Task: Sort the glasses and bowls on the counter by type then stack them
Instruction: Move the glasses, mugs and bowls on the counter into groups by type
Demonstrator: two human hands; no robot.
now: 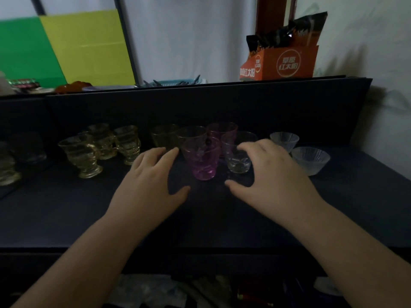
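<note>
A pink glass (202, 158) stands at the centre of the dark counter (66, 207), with a clear glass (236, 154) just to its right. Behind them stand another pink glass (222, 130) and two yellowish tumblers (165, 135). Three amber handled cups (82, 155) are grouped at the left. Two frosted glass bowls (311, 160) sit side by side at the right. My left hand (149, 178) hovers open just left of the pink glass. My right hand (270, 174) hovers open around the near side of the clear glass, holding nothing.
A dark back panel (200, 105) rises behind the glasses. On the ledge above it stand an orange carton (287, 63), a blue basket (175, 82) and green and yellow boards (84, 47). More glassware (26, 147) sits dimly at the far left.
</note>
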